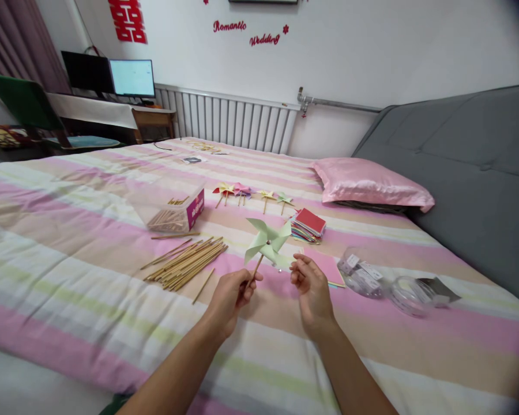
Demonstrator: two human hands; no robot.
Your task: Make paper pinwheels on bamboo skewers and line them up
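Green pinwheel (pixel 269 242) stick pinched in left hand (pixel 231 297); right hand (pixel 312 285) loosely open, empty. Paper blades could be creased if brushed.

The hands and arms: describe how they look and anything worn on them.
Both forearms are bare with no sleeves in view. The left hand and right hand wear no gloves, and no rings, watch or bracelet can be seen. Nails look short and unpainted.

Our left hand (pixel 231 295) curls in a pinch, forearm angled inward; our right hand (pixel 312 285) hovers loosely cupped, fingers apart.
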